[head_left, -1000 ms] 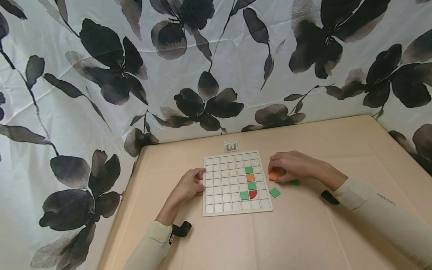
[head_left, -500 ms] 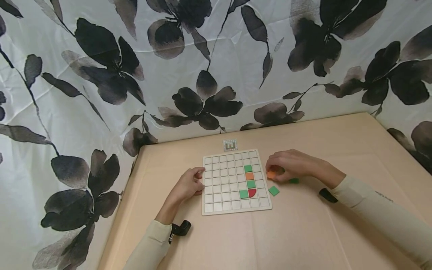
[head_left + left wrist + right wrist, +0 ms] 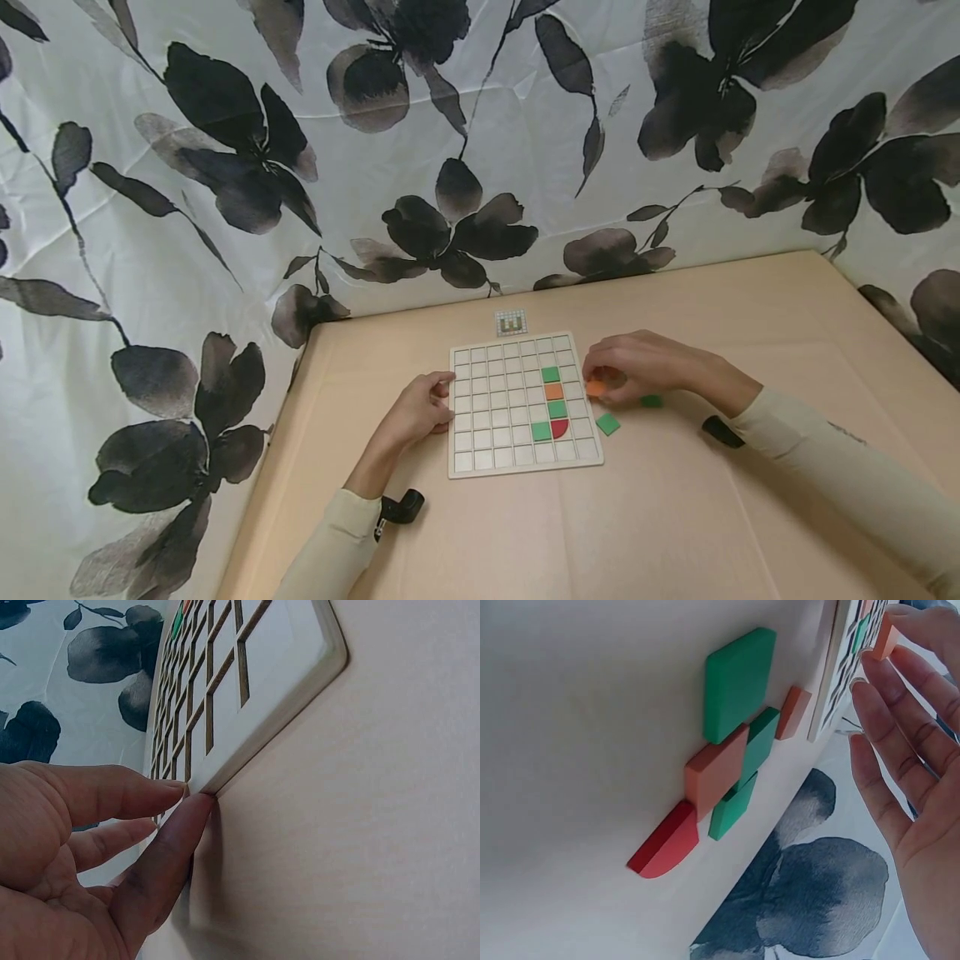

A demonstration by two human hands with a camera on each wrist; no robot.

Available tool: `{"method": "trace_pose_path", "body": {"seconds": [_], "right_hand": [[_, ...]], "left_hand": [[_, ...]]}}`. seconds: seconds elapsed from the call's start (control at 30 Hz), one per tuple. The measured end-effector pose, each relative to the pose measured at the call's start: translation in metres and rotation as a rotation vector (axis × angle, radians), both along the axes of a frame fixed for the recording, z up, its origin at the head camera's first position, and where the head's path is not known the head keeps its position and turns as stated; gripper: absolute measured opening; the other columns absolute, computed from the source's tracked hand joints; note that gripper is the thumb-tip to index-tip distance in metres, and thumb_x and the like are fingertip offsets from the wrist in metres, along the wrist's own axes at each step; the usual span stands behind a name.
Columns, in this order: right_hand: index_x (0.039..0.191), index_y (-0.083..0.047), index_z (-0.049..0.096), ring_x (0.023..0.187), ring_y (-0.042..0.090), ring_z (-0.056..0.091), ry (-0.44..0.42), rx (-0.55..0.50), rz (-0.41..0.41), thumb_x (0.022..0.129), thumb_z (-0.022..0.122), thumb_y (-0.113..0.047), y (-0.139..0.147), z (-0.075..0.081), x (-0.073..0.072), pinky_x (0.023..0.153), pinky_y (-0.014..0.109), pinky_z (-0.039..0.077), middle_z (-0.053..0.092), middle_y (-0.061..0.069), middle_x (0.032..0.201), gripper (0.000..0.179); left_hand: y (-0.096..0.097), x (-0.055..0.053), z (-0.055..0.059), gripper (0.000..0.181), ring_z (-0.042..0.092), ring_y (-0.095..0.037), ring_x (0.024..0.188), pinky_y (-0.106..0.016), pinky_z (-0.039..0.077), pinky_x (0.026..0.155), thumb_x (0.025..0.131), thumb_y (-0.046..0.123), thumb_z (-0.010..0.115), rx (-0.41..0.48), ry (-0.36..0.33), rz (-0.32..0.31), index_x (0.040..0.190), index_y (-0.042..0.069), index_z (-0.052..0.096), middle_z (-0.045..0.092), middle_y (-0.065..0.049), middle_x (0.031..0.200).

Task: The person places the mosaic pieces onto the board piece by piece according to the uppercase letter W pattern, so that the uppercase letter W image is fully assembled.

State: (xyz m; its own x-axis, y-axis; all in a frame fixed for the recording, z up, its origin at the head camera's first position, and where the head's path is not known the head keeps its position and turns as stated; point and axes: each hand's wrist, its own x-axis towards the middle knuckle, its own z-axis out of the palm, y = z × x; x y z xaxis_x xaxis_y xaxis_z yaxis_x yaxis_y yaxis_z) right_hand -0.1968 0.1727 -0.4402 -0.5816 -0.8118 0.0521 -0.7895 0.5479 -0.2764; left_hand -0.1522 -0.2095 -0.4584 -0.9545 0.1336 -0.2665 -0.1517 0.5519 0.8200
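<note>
A white grid board (image 3: 495, 367) lies on the table with several tiles in its cells: green squares, an orange square (image 3: 553, 391) and a red rounded tile (image 3: 559, 428). My left hand (image 3: 418, 406) pinches the board's left edge between thumb and finger, as the left wrist view shows up close. Just off the right edge, my right hand (image 3: 637, 365) pinches an orange tile (image 3: 886, 637) between thumb and index finger, the other fingers extended. Below that hand lies a loose green tile (image 3: 608, 424); another green tile (image 3: 651, 401) shows partly beside the palm.
Several loose tiles lie on the table in the right wrist view, among them a big-looking green tile (image 3: 739, 686), an orange tile (image 3: 716, 769) and a red rounded tile (image 3: 667, 844). A small pattern card (image 3: 512, 322) sits behind the board. Floral cloth (image 3: 450, 150) hangs behind the table.
My right hand has moved slightly left toward the board with the orange tile. The left hand stays at the board's edge.
</note>
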Motion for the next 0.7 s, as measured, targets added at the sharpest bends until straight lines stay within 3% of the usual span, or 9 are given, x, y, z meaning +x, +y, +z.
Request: {"method": "trace_pose_path", "body": {"seconds": [0.7], "right_hand": [[0.107, -0.029, 0.072, 0.087, 0.010, 0.060, -0.084, -0.045, 0.008, 0.085, 0.077, -0.027, -0.019, 0.015, 0.003, 0.070, 0.025, 0.047, 0.061, -0.017, 0.095, 0.023]], "left_hand": [[0.001, 0.000, 0.001, 0.069, 0.055, -0.020, 0.083, -0.034, 0.060, 0.062, 0.083, -0.018, 0.066, -0.004, -0.007, -0.011, 0.148, -0.001, 0.048, 0.046, -0.016, 0.111]]}}
